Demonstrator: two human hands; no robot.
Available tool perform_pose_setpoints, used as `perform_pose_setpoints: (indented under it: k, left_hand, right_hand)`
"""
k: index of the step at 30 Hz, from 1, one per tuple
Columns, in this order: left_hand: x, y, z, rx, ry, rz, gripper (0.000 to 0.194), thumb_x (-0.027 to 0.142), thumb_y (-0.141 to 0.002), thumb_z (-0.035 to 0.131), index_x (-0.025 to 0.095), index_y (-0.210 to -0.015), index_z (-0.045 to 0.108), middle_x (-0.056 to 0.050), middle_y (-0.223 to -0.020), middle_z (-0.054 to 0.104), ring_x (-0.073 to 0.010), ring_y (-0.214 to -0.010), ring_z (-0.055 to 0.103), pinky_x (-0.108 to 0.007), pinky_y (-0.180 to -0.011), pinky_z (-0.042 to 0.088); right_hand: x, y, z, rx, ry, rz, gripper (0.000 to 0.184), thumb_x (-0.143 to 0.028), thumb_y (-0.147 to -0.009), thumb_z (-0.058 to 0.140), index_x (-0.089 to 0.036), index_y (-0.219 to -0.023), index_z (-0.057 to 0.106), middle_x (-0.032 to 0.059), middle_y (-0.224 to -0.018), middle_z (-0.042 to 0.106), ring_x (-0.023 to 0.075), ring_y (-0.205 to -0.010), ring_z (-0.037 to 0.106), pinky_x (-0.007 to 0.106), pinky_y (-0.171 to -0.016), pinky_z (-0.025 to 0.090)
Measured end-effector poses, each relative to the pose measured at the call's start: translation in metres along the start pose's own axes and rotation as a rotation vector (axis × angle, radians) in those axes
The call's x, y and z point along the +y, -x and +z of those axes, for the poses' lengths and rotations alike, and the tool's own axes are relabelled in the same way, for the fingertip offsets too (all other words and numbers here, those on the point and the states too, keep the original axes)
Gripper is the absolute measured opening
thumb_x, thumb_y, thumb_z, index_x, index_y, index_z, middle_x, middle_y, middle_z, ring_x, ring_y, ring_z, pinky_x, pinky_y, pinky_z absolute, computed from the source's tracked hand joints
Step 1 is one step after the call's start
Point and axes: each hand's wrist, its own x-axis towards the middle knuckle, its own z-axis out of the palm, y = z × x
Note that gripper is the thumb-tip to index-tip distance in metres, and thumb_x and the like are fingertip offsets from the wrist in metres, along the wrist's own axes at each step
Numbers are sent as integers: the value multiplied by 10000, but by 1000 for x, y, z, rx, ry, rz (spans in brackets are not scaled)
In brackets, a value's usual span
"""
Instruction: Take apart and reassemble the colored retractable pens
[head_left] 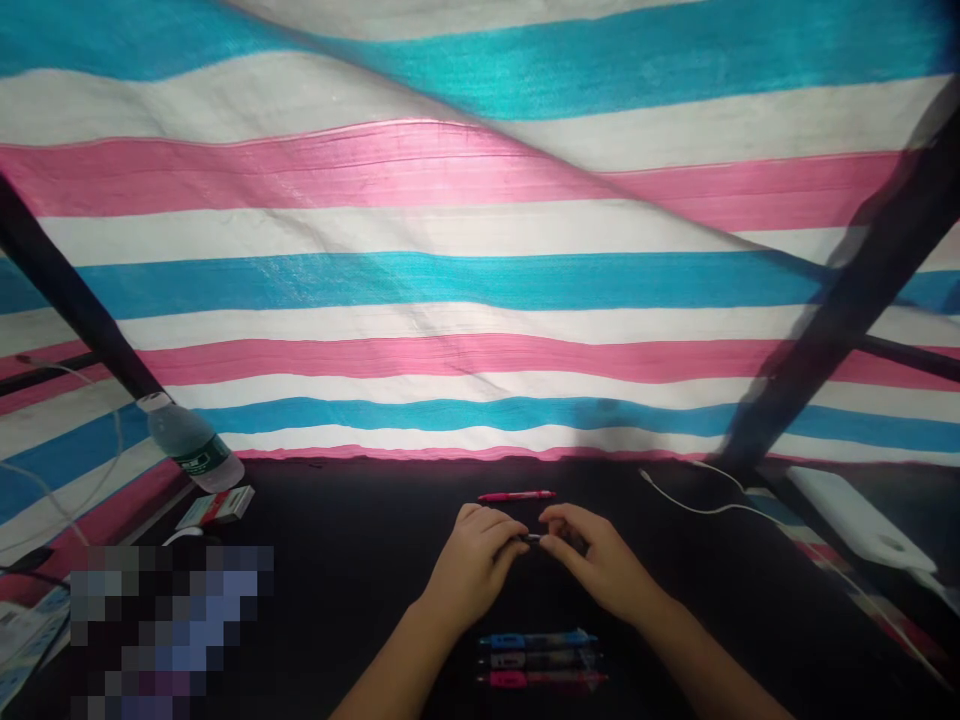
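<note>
Small dark pen part (532, 538): I am pinching it, long axis sideways, between my left hand (476, 562) and right hand (596, 560). Both are curling nearly shut.

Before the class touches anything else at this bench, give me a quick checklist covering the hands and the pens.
1. The left hand and right hand both hold the small dark piece between them: ok.
2. What that piece is: cannot tell.
3. The upper pink pen lies apart from the hands: ok.
4. The blue pen, dark pen and lower pink pen lie side by side, untouched: ok.
5. The white cable lies clear of the hands: ok.
</note>
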Motion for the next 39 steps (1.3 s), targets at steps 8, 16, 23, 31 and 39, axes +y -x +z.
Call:
perform_pose_setpoints:
  k: [8,16,23,31,39]
  left_hand:
    - [-3,-1,-1,9,26,1,121,200,-952,703,233,-1062,741,-35,-996,765,-206,-918,673,-383,-884,479]
    - [-6,0,0,20,19,-14,134,235,-964,693,244,-1083,753,-48,-1008,770,-218,-932,673,-385,-871,498]
    - [-6,-2,-2,-1,-73,156,156,204,-1006,616,215,-1107,734,-59,-946,769,-209,-860,669,-388,-833,484]
    - [-5,-1,-5,-75,-169,158,165,203,-1001,599,230,-1092,734,-60,-936,763,-210,-846,664,-393,-832,471]
    - [-4,-2,-18,-239,-91,0,79,272,-908,720,249,-952,781,-22,-892,764,-200,-818,680,-356,-808,463]
  right_hand:
    - [-1,0,0,-72,-15,47,380,-444,-1053,493,-207,-801,651,-5,-677,629,175,-644,592,285,-608,427]
    - [-2,-1,-2,-15,-14,-6,254,-423,-995,614,-213,-888,710,23,-819,709,205,-760,645,306,-700,471]
    - [-2,-1,1,-119,-99,128,451,-538,-1022,520,-196,-756,648,-39,-534,539,141,-502,483,257,-503,340]
    - [1,-2,-1,-215,-99,95,401,-464,-1031,539,-199,-772,693,-7,-658,673,176,-643,608,272,-629,439]
    - [-3,2,-5,-287,106,-70,85,-287,-947,674,-245,-943,748,31,-913,693,229,-888,625,335,-787,488]
